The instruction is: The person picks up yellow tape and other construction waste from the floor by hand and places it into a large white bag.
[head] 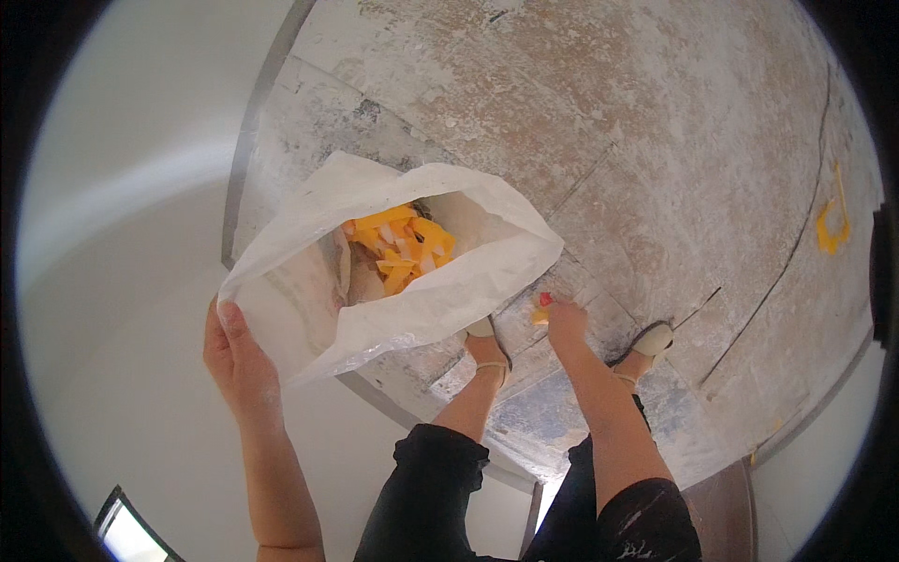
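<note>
My left hand (pixel 242 351) grips the rim of a large white sack (pixel 449 316), thumb on the inside. The sack's mouth gapes upward. Crumpled strips of yellow tape (pixel 400 242) lie within it, mixed with pale scraps. To the right of the sack, low over the floor, my right hand (pixel 567 323) has its fingers closed around small red and yellow scraps (pixel 542 309). Only the ends of those scraps show past the fingers, so their full shape is hidden.
The floor (pixel 632 175) is smeared with white dust and has dark seams. A yellow strip (pixel 834 225) lies at far right. White walls (pixel 140 232) with a grey base strip (pixel 242 161) curve around. My sandalled feet (pixel 650 341) stand near the sack. A brown door panel (pixel 723 506) is at lower right.
</note>
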Tool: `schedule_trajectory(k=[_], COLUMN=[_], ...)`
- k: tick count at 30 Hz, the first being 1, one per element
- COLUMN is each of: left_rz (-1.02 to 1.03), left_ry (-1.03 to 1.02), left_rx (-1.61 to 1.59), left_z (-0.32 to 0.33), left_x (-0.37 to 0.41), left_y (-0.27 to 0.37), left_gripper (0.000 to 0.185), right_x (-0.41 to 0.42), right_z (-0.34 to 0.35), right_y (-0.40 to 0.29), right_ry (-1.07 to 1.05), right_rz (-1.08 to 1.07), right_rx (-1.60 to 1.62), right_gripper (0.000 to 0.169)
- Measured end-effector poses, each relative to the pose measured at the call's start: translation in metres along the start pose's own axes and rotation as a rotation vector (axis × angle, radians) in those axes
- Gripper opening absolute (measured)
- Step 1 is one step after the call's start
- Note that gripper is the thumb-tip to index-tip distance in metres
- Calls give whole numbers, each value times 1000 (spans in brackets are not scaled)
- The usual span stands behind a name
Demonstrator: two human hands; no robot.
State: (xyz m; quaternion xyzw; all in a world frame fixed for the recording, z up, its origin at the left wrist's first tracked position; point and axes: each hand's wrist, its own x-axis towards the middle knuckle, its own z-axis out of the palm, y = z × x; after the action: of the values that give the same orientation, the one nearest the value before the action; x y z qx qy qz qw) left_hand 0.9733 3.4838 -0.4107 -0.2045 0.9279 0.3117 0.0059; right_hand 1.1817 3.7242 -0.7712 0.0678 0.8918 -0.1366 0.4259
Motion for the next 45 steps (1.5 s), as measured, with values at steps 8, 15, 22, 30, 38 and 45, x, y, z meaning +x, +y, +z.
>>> schedule_trajectory(k=[8,15,22,30,38,45], left_rz=[-82,-75,-453,-666,-737,-760], left_ry=[-1,-102,70,523,695,727], left_rx=[-123,-108,-58,-242,-97,-22], left_z=[3,-5,-113,-224,-211,-127], left_x=[-1,4,24,39,75,128], left_y=[11,9,-46,-97,-78,-113], left_gripper=[40,36,39,43,50,50], right_x=[-35,-115,-171,-38,151,168], right_z=[-84,-274,-382,-403,-311,-319], right_y=[28,-91,-259,-219,-157,-203], right_ry=[467,442,398,406,-3,-230], right_rz=[254,-374,-679,-257,-310,-177], right_rx=[550,769,771,575,-159,20], right_gripper=[22,33,33,18,35,46])
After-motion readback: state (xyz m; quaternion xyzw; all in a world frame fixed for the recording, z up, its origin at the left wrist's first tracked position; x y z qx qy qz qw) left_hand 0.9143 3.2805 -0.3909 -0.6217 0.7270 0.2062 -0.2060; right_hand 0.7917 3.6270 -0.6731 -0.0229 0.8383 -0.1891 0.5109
